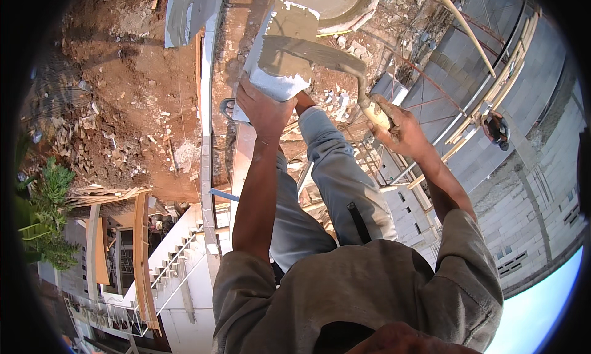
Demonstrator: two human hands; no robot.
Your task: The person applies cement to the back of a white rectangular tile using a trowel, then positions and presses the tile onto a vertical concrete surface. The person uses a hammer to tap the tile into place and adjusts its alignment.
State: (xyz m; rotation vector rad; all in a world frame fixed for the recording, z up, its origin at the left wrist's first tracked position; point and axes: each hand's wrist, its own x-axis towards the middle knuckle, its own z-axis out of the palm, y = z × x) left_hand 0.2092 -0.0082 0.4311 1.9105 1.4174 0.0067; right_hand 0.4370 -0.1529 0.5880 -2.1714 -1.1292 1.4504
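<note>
My left hand [261, 108] grips the near edge of a white board or block [289, 86], which has grey wet mortar [289, 22] spread over its upper part. My right hand [397, 129] is closed round the pale handle of a trowel [329, 57]; its long, mortar-coated blade lies across the mortar on the white piece. Just beyond, at the top of the view, is a round tub [360, 15] of wet grey mortar. My legs are below my hands, over a narrow pale plank [242, 163] high above the ground.
Rubble and dirt [117, 95] lie far below on the left, beside a long pale ledge [206, 145]. Red scaffold poles, bamboo poles [468, 28] and grey block walls [529, 200] fill the right, where another person [495, 129] works. A staircase [178, 262] and plants [46, 206] show lower left.
</note>
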